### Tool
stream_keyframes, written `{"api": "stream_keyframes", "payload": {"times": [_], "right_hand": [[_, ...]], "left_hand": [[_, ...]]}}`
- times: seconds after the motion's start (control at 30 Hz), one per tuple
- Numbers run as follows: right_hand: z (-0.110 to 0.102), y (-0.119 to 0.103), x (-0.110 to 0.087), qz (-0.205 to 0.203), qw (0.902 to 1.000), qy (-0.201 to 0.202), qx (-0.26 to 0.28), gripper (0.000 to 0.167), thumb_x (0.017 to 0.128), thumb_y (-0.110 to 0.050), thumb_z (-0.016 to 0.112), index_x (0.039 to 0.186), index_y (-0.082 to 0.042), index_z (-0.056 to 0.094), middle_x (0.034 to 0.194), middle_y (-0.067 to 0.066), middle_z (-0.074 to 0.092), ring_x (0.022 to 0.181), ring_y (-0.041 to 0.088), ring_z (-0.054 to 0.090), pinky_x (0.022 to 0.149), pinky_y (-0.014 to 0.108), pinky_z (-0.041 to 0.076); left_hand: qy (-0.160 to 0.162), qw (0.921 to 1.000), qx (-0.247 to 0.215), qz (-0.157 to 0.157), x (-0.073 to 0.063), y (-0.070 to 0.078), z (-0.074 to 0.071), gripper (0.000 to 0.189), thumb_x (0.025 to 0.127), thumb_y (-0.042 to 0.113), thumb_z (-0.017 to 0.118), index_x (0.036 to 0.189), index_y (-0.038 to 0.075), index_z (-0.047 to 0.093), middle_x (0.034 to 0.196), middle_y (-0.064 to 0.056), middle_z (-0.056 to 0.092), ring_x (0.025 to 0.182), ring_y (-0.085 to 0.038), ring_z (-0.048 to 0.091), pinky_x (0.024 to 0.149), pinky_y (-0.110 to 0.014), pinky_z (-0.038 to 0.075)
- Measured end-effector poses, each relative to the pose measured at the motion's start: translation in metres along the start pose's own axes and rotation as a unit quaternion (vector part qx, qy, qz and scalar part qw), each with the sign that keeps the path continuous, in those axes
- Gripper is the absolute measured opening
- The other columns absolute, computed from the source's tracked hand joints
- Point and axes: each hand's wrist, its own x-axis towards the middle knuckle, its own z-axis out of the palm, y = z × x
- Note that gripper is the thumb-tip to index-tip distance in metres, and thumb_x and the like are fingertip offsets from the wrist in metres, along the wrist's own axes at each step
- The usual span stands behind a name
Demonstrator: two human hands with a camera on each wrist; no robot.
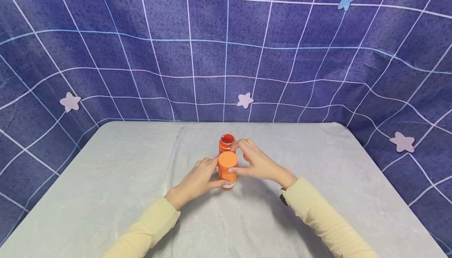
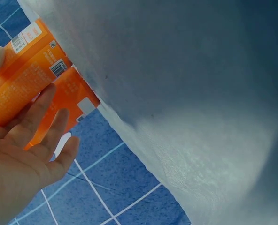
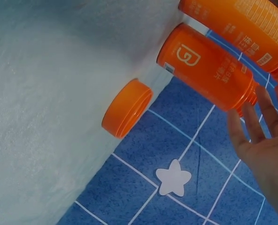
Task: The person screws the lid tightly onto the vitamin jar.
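Two orange bottles stand one behind the other at mid-table in the head view. My left hand (image 1: 198, 177) holds the front bottle (image 1: 223, 174), thumb on the near side and fingers round the left and back. An orange cap (image 1: 227, 159) tops this bottle; how tightly it sits cannot be told. My right hand (image 1: 259, 163) pinches that cap, thumb in front and forefinger behind. The rear bottle (image 3: 209, 68) is uncapped, its red mouth showing in the head view. Other right fingers lie close to its neck; contact is unclear.
A loose orange cap (image 3: 125, 110) lies on the table right of the rear bottle, partly behind my right hand in the head view. A pale grey cloth (image 1: 116, 195) covers the table. Behind hangs a blue gridded curtain (image 1: 208, 57) with stars.
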Motion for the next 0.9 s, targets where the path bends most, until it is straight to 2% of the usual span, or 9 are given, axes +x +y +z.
{"api": "stream_keyframes", "payload": {"times": [0.13,0.37,0.6,0.9], "right_hand": [[-0.002,0.000,0.000,-0.001,0.9998,-0.015,0.017,0.049,0.077,-0.037,0.071,0.116,-0.015,0.049,0.122,-0.001,0.050,0.107,0.012,0.040,0.073,0.029,0.047],[-0.008,-0.002,0.002,-0.010,0.9980,-0.052,0.035,0.050,0.081,-0.022,0.065,0.126,-0.013,0.048,0.130,0.000,0.047,0.117,0.015,0.038,0.081,0.040,0.046],[-0.011,-0.002,0.005,-0.043,0.9968,-0.063,0.024,0.052,0.078,-0.012,0.064,0.127,-0.008,0.048,0.129,0.002,0.050,0.116,0.016,0.040,0.089,0.039,0.039],[-0.012,-0.002,0.005,-0.031,0.9966,-0.069,0.033,0.050,0.077,-0.010,0.061,0.126,-0.012,0.050,0.129,0.001,0.050,0.119,0.017,0.038,0.093,0.043,0.038]], "left_hand": [[-0.001,1.0000,-0.001,-0.002,0.000,0.000,0.000,0.066,0.075,0.044,0.071,0.127,0.012,0.047,0.109,-0.004,0.064,0.099,-0.024,0.058,0.092,-0.044,0.040],[-0.006,1.0000,-0.001,-0.005,0.000,0.000,0.000,0.066,0.076,0.045,0.069,0.128,0.011,0.046,0.112,-0.005,0.064,0.101,-0.024,0.058,0.093,-0.044,0.039],[-0.007,1.0000,0.004,-0.005,0.000,-0.001,0.001,0.068,0.076,0.047,0.069,0.128,0.011,0.045,0.112,-0.005,0.063,0.101,-0.024,0.058,0.093,-0.044,0.039],[-0.008,0.9999,0.006,-0.005,0.000,-0.001,0.000,0.068,0.076,0.047,0.068,0.129,0.011,0.045,0.111,-0.005,0.063,0.100,-0.024,0.058,0.093,-0.044,0.039]]}}
